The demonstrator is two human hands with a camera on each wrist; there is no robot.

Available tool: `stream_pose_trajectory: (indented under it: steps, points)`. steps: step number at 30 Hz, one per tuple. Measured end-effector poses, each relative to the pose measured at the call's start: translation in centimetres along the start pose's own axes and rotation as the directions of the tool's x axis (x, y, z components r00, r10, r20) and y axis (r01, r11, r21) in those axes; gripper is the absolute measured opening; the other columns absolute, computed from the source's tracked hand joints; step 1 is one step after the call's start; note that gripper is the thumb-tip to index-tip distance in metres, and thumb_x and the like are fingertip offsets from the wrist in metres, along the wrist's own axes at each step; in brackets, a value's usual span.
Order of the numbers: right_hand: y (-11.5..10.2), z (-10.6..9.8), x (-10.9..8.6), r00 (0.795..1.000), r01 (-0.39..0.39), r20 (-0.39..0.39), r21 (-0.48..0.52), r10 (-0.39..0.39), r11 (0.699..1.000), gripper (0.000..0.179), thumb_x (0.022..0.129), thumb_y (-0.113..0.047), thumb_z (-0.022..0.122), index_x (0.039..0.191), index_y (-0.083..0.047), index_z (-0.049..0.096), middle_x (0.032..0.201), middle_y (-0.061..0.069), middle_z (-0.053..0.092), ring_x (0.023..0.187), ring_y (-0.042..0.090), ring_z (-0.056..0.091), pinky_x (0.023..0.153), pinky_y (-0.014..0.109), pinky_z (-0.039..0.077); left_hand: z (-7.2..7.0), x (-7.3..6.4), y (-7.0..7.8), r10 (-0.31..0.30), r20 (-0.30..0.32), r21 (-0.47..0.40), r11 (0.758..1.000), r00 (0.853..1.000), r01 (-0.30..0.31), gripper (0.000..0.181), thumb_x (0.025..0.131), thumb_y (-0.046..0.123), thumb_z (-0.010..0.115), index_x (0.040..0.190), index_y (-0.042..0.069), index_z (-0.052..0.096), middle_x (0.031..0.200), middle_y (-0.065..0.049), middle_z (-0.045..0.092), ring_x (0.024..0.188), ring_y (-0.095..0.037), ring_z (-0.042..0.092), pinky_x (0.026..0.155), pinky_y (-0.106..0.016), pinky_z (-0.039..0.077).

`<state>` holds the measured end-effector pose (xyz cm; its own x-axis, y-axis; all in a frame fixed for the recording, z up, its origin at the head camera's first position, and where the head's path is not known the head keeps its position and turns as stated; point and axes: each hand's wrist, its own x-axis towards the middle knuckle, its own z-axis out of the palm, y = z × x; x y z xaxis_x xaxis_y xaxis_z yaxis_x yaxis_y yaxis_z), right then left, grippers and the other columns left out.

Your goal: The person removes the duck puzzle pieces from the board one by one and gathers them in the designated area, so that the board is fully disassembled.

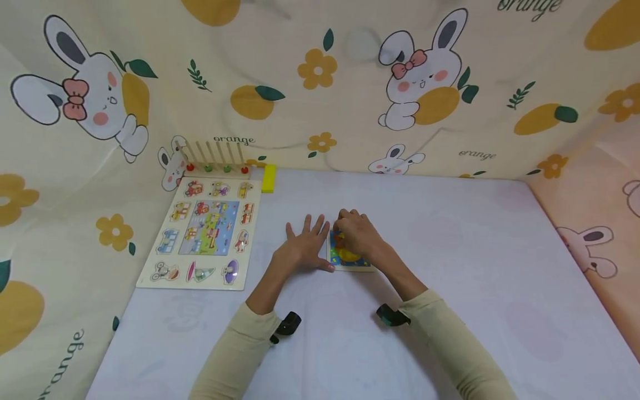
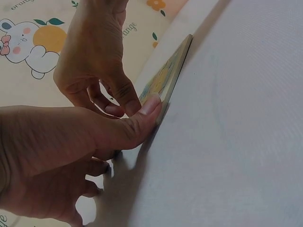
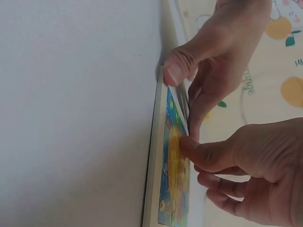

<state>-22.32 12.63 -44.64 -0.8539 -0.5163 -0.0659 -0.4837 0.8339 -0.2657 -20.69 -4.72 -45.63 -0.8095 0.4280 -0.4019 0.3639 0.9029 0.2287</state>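
A small square puzzle board (image 1: 350, 260) with a blue and yellow picture lies on the white table (image 1: 450, 250). My left hand (image 1: 304, 245) lies flat beside it, fingers straight and spread. Its thumb (image 2: 142, 118) presses the board's (image 2: 173, 71) left edge. My right hand (image 1: 357, 233) sits on top of the board with bent fingers. Its thumb (image 3: 191, 146) presses on the yellow part of the picture (image 3: 173, 165). Whether it holds a loose piece is hidden. In the right wrist view the left hand's thumb (image 3: 173, 73) touches the board's far corner.
A large peg puzzle board (image 1: 200, 236) with vehicle pictures lies at the left. Behind it stands a wooden rod rack (image 1: 215, 158) with coloured beads, and a yellow block (image 1: 269, 178). Rabbit-print fabric walls (image 1: 350, 83) close the back and sides.
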Motion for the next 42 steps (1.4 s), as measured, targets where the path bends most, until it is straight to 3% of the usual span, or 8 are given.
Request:
stream_pose_trajectory:
  steps: [8, 23, 33, 42]
  points:
    - [-0.47, 0.0, -0.05, 1.0, -0.019, 0.001, -0.023, 0.019, 1.0, 0.025, 0.084, -0.015, 0.088, 0.106, -0.005, 0.082, 0.11, 0.01, 0.068, 0.1, 0.029, 0.059, 0.091, 0.046, 0.054, -0.11, -0.06, 0.09, -0.003, 0.005, -0.001, 1.0, 1.0, 0.003, 0.114, 0.087, 0.063, 0.075, 0.169, 0.015, 0.012, 0.179, -0.009, 0.0, 0.165, -0.041, 0.0, 0.123, -0.078, 0.013]
    - [-0.2, 0.01, -0.09, 0.999, 0.006, -0.031, -0.061, -0.008, 0.998, 0.032, 0.085, -0.013, 0.087, 0.109, -0.003, 0.068, 0.103, 0.011, 0.061, 0.097, 0.031, 0.058, 0.087, 0.048, 0.053, -0.08, 0.25, 0.02, -0.005, 0.011, -0.017, 1.0, 1.0, 0.006, 0.115, 0.087, 0.064, 0.075, 0.17, 0.016, 0.01, 0.179, -0.007, -0.003, 0.166, -0.04, -0.003, 0.124, -0.078, 0.01]
    - [-0.28, 0.24, -0.14, 0.997, -0.009, -0.077, -0.049, 0.005, 0.999, 0.039, 0.083, -0.013, 0.089, 0.112, -0.005, 0.064, 0.108, 0.013, 0.067, 0.104, 0.036, 0.063, 0.093, 0.053, 0.055, 0.15, 0.24, -0.1, 0.003, 0.002, -0.008, 1.0, 1.0, -0.003, 0.114, 0.088, 0.064, 0.074, 0.17, 0.017, 0.01, 0.179, -0.007, -0.003, 0.165, -0.039, -0.004, 0.124, -0.078, 0.009]
    - [-0.3, 0.57, -0.6, 0.99, 0.009, -0.139, -0.005, -0.009, 1.0, 0.037, 0.082, -0.016, 0.09, 0.107, -0.007, 0.064, 0.105, 0.011, 0.073, 0.095, 0.031, 0.058, 0.09, 0.05, 0.051, 0.31, 0.13, -0.2, -0.001, 0.005, -0.019, 1.0, 1.0, 0.001, 0.113, 0.088, 0.063, 0.074, 0.17, 0.018, 0.011, 0.179, -0.007, -0.004, 0.165, -0.039, -0.005, 0.124, -0.078, 0.008]
